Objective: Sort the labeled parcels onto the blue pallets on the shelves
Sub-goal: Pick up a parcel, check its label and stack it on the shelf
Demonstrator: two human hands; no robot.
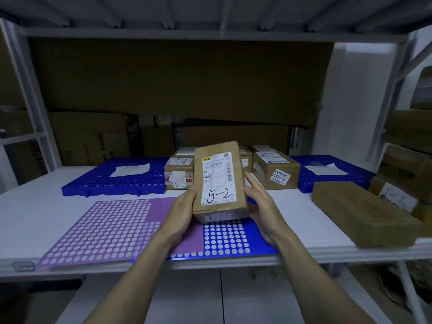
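I had a parcel (219,181) up between both hands over the white shelf (46,206), its label facing me with "5-2" written large at the bottom. My left hand (181,213) gripped its left edge, fingers curled under. My right hand (261,204) lay against the right side, fingers straight, the forefinger pointing up. Below the parcel lay a blue pallet (226,239), partly covered by a purple sheet (105,230) full of holes. Further back sat two more blue pallets, left (98,183) and right (332,178), each with a white paper, and several labeled boxes (275,169) between them. A brown box (364,213) rested at right.
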